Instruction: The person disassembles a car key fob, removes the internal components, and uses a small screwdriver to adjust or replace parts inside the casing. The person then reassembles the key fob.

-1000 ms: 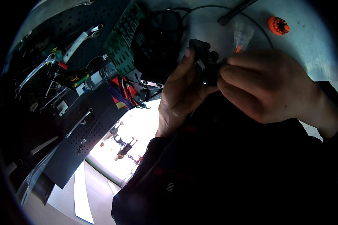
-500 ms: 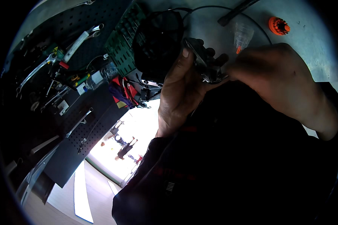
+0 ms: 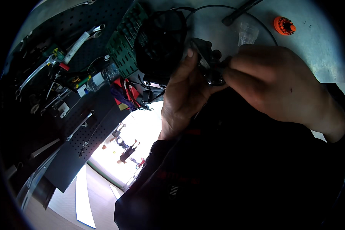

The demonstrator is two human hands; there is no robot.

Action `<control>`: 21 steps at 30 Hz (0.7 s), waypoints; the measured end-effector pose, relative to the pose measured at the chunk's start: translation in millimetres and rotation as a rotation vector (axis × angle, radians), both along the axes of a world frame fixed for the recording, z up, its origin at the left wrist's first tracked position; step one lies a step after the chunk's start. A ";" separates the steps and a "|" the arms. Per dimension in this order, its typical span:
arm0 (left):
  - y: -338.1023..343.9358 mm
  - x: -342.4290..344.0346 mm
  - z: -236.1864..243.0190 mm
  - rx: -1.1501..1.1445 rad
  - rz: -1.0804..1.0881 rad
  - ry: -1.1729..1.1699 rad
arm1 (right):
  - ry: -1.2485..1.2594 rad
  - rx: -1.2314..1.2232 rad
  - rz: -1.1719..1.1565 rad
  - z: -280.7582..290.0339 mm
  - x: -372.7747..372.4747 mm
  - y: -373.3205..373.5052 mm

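My left hand (image 3: 186, 86) is wrapped round a dark mechanical part (image 3: 205, 55) with a shiny, rounded lower end. The thumb lies along its near side, and the fingertips show beyond it. My right hand (image 3: 266, 78) is closed in a pinch against the part's shiny end, with thumb and forefinger touching or almost touching it. Whatever the pinch holds is hidden by the fingers. Just beyond the right knuckles stands a clear plastic cup (image 3: 248, 33), its lower part covered by the hand.
An orange round holder with dark bits (image 3: 284, 26) sits on the grey metal bench (image 3: 310, 50). A black tube (image 3: 241, 13) and a thin cable lie at the back. To the left are a black round basket-like thing (image 3: 161, 42), a green slotted crate (image 3: 122, 53) and a wrench (image 3: 36, 74) among other tools.
My right hand has moved left, bringing its fingertips in to the part's shiny end. It now covers the orange tip seen below the clear cup. My left hand has barely shifted.
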State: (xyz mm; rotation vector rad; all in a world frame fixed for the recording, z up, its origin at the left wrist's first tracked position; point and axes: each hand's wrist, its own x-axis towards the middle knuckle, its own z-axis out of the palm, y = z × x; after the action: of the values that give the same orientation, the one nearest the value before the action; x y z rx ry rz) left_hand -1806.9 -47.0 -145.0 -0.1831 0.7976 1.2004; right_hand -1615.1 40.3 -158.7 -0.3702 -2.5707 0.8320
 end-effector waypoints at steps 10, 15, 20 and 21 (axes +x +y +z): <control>0.8 -3.0 -5.2 -0.076 -0.003 0.018 | 0.072 -0.182 0.019 -3.9 2.5 6.9; 0.0 -2.3 -9.7 -0.097 -0.026 0.107 | -0.086 -0.118 -0.021 -3.3 -0.2 4.9; 2.9 -0.3 -6.0 -0.057 -0.070 0.181 | -0.137 -0.104 -0.033 -0.7 4.4 7.8; 2.2 -1.5 -5.9 -0.054 -0.060 0.137 | -0.119 -0.116 -0.035 -1.2 5.7 8.1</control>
State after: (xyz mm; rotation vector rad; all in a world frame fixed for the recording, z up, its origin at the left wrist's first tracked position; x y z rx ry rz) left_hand -1808.3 -44.9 -150.9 -0.1211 0.9491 1.1446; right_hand -1609.4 48.5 -160.0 -0.5126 -2.6225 0.9764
